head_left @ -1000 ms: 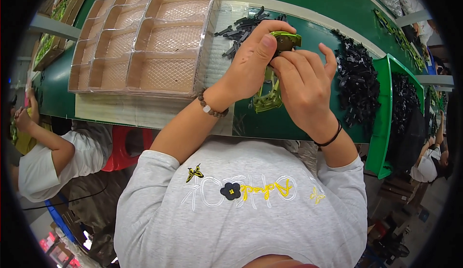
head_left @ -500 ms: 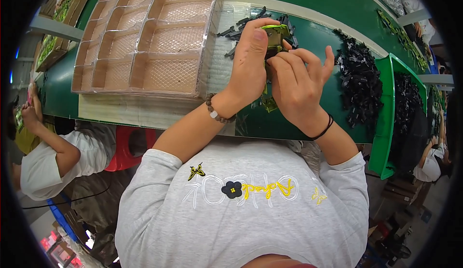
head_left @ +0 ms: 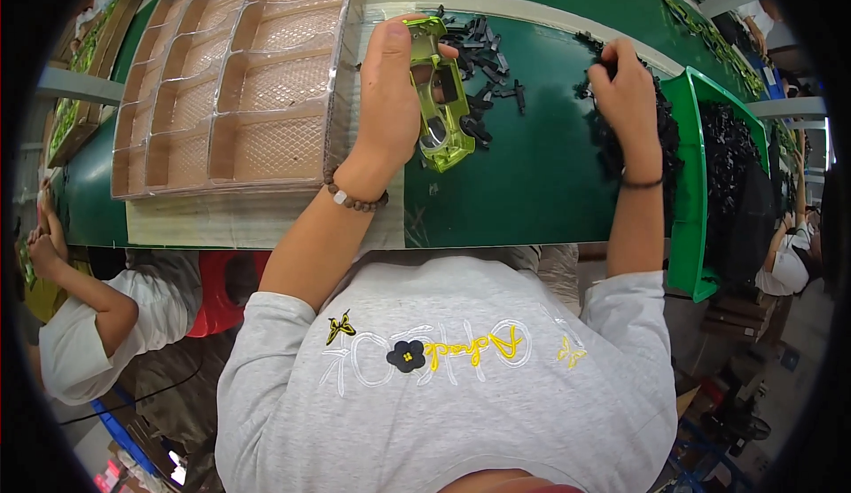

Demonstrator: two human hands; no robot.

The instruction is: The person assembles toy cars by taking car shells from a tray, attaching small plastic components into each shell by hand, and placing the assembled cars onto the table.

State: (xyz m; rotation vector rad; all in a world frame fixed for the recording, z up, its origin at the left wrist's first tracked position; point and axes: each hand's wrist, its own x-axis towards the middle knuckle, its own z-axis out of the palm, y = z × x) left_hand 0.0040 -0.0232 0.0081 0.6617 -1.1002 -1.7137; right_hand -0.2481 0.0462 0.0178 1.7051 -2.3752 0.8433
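Observation:
My left hand point(head_left: 388, 107) grips a shiny translucent green toy car body shell point(head_left: 441, 107), thumb along its left side and fingers partly hidden beneath it. The shell is tilted, its window openings visible. Out to the right, my right hand point(head_left: 625, 94) is at the far edge of a heap of small black plastic parts point(head_left: 667, 129). Its fingers are curled and the tips are hidden, so whatever they pinch cannot be made out. Beyond the shell lies a looser scatter of black parts point(head_left: 483, 45) on the green tabletop point(head_left: 523, 183).
A clear plastic tray with compartments point(head_left: 275, 143) stands on the left, on a pale padded sheet point(head_left: 222, 224). At the right is a green bin point(head_left: 687, 183) full of black parts. Another person point(head_left: 97, 316) sits at the left; a red stool point(head_left: 217, 289) stands nearby.
My right hand has left the green shell and moved right to the black heap. My left hand still holds the shell, now further left in view and more fully visible.

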